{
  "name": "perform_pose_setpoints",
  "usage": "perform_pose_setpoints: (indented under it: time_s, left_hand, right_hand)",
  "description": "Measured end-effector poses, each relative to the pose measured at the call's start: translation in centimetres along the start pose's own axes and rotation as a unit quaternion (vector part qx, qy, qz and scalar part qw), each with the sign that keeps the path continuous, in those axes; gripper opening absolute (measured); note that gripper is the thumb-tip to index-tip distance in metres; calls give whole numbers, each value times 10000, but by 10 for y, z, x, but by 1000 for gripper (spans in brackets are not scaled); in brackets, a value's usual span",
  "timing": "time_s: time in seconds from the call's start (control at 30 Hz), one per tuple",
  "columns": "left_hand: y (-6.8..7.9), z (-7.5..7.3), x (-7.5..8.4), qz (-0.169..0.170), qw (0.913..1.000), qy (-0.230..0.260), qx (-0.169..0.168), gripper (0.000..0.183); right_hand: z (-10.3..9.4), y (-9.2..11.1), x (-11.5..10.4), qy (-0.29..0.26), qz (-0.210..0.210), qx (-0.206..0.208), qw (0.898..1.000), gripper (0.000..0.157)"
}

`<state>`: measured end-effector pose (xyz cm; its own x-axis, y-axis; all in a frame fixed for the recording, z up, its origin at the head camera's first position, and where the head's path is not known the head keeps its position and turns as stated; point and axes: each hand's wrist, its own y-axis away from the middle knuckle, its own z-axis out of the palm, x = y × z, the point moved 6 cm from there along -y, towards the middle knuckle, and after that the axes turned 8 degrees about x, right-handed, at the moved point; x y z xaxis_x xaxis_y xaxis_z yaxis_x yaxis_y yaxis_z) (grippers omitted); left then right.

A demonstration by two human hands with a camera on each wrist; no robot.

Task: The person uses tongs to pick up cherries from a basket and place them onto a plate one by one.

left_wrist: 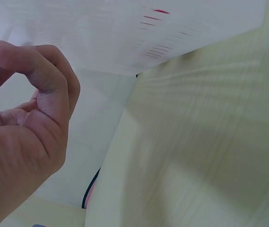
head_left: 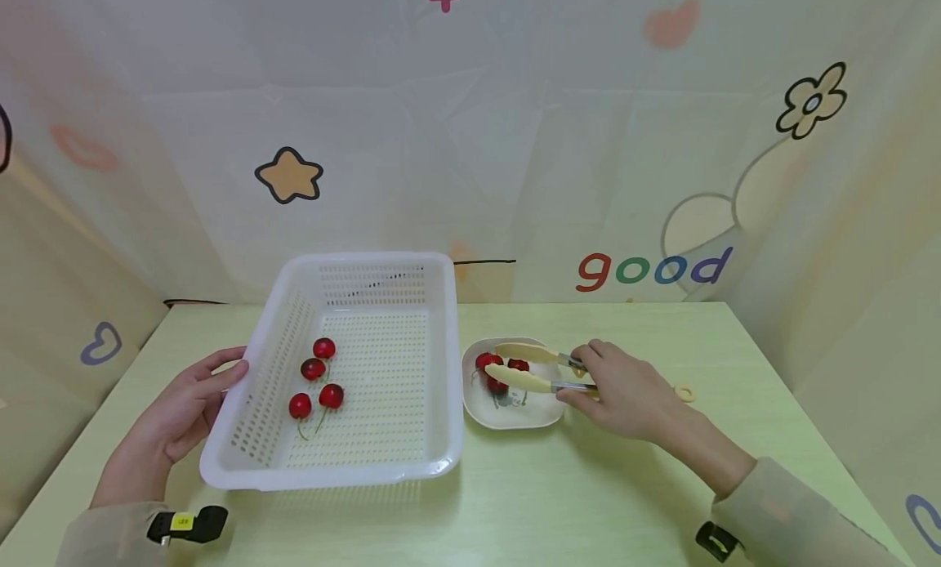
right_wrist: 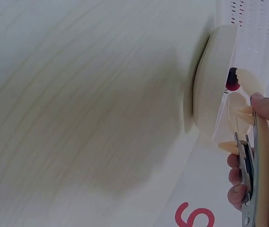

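My left hand grips the left rim of a white plastic basket, thumb and fingers at its edge. Several red cherries with stems lie in the basket's left half. In my right hand is a pair of cream-tipped tongs with metal arms. The two tips stand apart over a small white dish, around a few cherries. Whether the tips touch a cherry I cannot tell. In the right wrist view, fingers and thumb wrap the tong handles, and one dark cherry shows at the dish's rim.
Dish and basket stand side by side on a pale wood-grain table. Behind the table hangs a printed curtain, with more fabric at both sides. The tongs' ring end sticks out beyond my right hand.
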<state>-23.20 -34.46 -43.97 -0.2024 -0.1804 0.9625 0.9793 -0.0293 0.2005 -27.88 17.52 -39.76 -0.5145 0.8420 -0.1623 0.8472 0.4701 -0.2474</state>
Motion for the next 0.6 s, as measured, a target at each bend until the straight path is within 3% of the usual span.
perform_pose_setpoints:
  time_s: [0.6]
  left_hand:
    - [0, 0, 0, 16, 10000, 39, -48, 21]
  right_hand:
    - [-6, 1, 16, -56, 325, 345, 9989, 56]
